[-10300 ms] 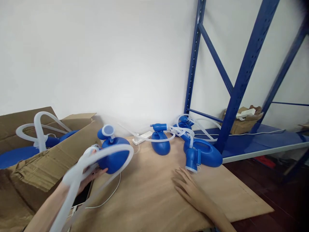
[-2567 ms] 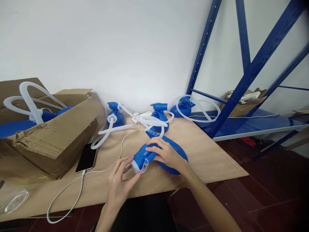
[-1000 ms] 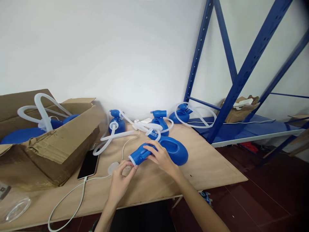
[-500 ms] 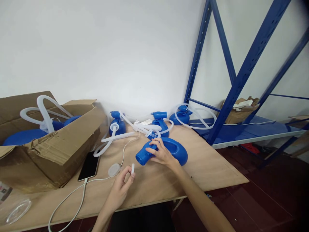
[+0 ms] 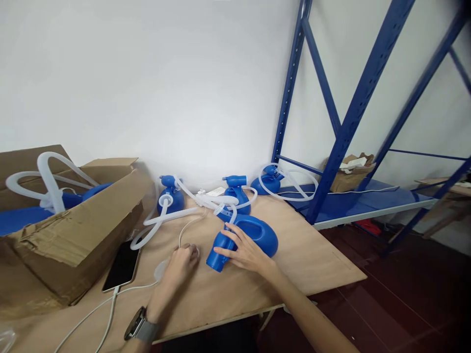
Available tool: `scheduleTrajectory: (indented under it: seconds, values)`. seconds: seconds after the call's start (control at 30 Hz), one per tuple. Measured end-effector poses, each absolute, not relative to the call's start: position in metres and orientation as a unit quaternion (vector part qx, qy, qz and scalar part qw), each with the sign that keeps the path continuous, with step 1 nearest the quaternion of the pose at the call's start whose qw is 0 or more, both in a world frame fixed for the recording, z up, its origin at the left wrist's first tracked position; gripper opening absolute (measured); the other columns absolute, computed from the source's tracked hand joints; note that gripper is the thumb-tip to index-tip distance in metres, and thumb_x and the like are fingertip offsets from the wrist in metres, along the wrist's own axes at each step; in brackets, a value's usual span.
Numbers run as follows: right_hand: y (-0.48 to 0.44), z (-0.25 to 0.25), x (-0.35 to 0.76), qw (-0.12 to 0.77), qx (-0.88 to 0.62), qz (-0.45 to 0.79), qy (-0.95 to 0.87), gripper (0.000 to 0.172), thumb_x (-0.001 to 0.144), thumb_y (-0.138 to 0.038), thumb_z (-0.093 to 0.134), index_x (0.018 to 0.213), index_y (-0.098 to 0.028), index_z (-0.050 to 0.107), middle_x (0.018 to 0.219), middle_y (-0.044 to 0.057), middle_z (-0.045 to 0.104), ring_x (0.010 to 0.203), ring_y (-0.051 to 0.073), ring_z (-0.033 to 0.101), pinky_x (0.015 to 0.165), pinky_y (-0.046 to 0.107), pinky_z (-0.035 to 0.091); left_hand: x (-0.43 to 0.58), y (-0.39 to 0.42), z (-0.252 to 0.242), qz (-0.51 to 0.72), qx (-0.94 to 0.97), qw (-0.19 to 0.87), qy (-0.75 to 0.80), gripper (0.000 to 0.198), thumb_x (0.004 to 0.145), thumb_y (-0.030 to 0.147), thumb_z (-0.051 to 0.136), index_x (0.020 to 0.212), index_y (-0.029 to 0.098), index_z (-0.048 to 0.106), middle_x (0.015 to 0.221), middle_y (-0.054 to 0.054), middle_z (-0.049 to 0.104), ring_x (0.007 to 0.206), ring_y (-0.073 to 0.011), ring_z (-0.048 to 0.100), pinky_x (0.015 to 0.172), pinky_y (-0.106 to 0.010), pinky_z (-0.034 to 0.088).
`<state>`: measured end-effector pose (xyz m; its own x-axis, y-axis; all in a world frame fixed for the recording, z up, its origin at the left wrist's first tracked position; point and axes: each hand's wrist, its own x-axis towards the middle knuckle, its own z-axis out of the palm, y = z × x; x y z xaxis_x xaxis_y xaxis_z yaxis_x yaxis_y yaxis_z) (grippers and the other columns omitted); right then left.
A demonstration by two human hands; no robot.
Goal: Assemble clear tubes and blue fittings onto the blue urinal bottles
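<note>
My right hand (image 5: 246, 250) is wrapped over the neck of a blue plastic bottle (image 5: 267, 240) lying on its side on the wooden table. Its open mouth (image 5: 216, 260) points toward the front left. To the left, my left hand (image 5: 180, 264) is low over the table with its fingers pinched together; the edge of a whitish round piece (image 5: 197, 252) shows at the fingertips, mostly hidden. Beside that wrist lies a translucent round disc (image 5: 161, 270), partly covered by the hand.
An open cardboard box (image 5: 84, 230) with blue bottles and tubes stands at the left. Near it a phone (image 5: 122, 264) is plugged into a white cable. Blue bottles with clear tubes (image 5: 172, 215) line the back. A blue metal shelf (image 5: 316, 196) stands at the right.
My left hand has moved up and lowered toward the table; its wristwatch now shows. The bottle's mouth has turned toward the table's front edge under my right hand. The view has shifted right.
</note>
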<state>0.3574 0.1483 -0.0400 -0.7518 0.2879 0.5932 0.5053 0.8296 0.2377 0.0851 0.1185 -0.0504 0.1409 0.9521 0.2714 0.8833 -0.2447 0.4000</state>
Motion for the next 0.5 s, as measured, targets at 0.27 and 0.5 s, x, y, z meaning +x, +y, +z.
scheduleTrajectory:
  seconds: [0.27, 0.5]
  values:
    - [0.162, -0.012, 0.381, 0.255, -0.373, -0.160, -0.878, 0.089, 0.083, -0.013, 0.076, 0.161, -0.034, 0.038, 0.162, 0.018, 0.038, 0.154, 0.044, 0.029, 0.117, 0.072, 0.035, 0.108, 0.133, -0.026, 0.299, 0.783, 0.012, 0.545, 0.036, 0.107, 0.033, 0.035, 0.122, 0.020, 0.065, 0.106, -0.010, 0.077, 0.090, -0.0218, 0.075, 0.079, -0.033, 0.059]
    - [0.182, -0.006, 0.400, 0.219, -0.480, -0.003, -0.849, 0.087, 0.085, -0.048, 0.082, 0.159, -0.029, 0.041, 0.131, 0.014, 0.064, 0.126, 0.035, 0.063, 0.103, 0.053, 0.055, 0.158, 0.180, 0.025, 0.212, 0.860, -0.109, 0.451, 0.034, 0.100, 0.020, 0.050, 0.129, 0.020, 0.067, 0.142, -0.018, 0.059, 0.134, -0.0355, 0.052, 0.109, -0.052, 0.043]
